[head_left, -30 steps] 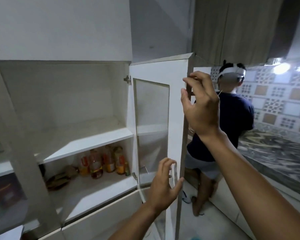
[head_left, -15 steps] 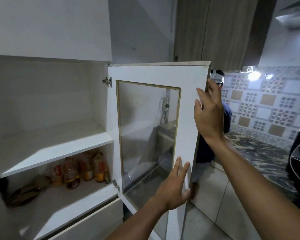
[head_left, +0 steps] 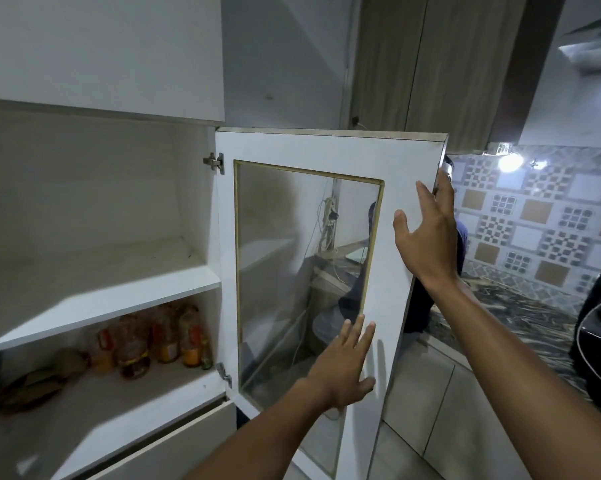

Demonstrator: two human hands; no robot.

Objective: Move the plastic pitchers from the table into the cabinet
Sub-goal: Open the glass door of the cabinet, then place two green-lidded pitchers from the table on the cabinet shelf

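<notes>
Bottles on the lower shelf; patterned wall tiles; marbled countertop; a second person partly hidden.

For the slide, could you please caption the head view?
Both hands swing the glass door beside an open cabinet.

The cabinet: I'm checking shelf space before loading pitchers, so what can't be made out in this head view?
- Pitchers and table: outside the head view.
- Cabinet's left side: cut off by the frame's left edge.
- Bottles on the lower shelf: blurred, labels unreadable.
- Right hand's fingertips: hidden behind the door edge.
- Other person: mostly hidden by the door.
</notes>
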